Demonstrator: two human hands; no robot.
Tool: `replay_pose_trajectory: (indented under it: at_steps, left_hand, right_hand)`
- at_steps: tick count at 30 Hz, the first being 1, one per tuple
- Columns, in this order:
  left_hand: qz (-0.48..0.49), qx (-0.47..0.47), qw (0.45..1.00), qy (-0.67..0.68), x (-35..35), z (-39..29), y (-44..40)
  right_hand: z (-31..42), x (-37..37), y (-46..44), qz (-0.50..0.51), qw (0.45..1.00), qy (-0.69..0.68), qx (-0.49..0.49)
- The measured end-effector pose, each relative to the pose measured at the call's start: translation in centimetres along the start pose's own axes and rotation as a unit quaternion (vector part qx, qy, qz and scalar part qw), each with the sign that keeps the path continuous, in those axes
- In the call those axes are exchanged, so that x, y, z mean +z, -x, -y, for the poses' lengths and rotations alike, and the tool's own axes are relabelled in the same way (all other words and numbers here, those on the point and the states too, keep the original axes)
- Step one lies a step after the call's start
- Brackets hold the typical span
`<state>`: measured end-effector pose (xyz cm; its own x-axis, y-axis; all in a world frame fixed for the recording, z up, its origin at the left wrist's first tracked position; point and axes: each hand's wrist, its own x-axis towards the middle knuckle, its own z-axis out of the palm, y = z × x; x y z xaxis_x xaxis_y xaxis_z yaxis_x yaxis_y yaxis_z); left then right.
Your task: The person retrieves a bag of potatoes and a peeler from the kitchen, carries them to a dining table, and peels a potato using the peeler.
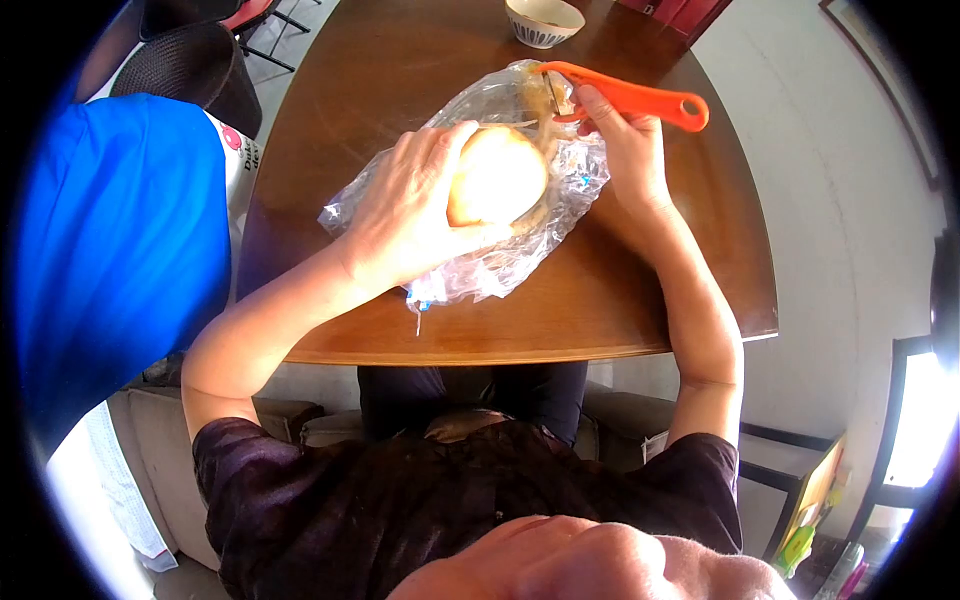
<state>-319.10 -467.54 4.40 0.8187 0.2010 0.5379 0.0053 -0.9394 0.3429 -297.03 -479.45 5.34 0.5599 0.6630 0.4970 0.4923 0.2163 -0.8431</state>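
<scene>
My left hand [410, 205] is wrapped round a large, pale yellow fruit or vegetable [500, 175], its surface washed out by bright light so its exact kind is unclear. Pinched in my right hand [625, 140] is an orange peeler [650, 98], its handle pointing right and its blade end just above and right of the pale yellow produce, apart from it. Beneath both spreads a crumpled clear plastic bag [480, 272]. Brownish peel scraps [540, 95] lie on the bag near the peeler's blade.
The brown wooden table [620, 300] has a curved front edge close to my body. A patterned white bowl [543, 22] stands at the far side, near a red object [685, 15]. To the left are bright blue fabric [130, 220] and a dark woven basket [190, 75].
</scene>
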Motion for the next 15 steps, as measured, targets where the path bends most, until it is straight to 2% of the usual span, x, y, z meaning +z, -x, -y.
replay_pose_trajectory:
  at_steps: [2,4,6,7,9,10,12,15]
  left_hand:
    - [-0.002,0.004,1.000,0.002,-0.1,-0.1,-0.1]
    - [-0.004,0.010,1.000,0.004,0.0,0.0,-0.1]
    - [0.019,-0.011,0.999,0.029,-0.1,0.4,0.0]
    - [0.019,-0.011,0.999,0.029,-0.5,0.6,-0.1]
    - [0.100,-0.038,0.994,0.030,-1.6,1.0,-0.4]
    - [0.101,-0.037,0.994,0.030,-2.1,1.4,-0.5]
    - [0.139,0.006,0.990,0.028,-2.8,1.9,-1.1]
    - [0.123,0.021,0.992,0.031,-2.7,1.7,-1.5]
  right_hand:
    - [0.6,-0.3,0.1,0.015,0.983,-0.143,0.116]
    - [0.5,-0.3,0.1,0.042,0.982,-0.141,0.120]
    - [-0.2,-0.5,0.0,0.081,0.954,-0.224,0.182]
    - [-0.4,-0.6,0.0,0.081,0.954,-0.224,0.182]
    - [-0.6,-0.7,-0.1,0.100,0.941,-0.234,0.224]
    - [-0.7,-0.7,0.0,0.100,0.941,-0.234,0.224]
    - [-0.6,-1.0,-0.1,0.100,0.933,-0.248,0.239]
    - [0.1,-0.9,0.0,0.111,0.936,-0.230,0.242]
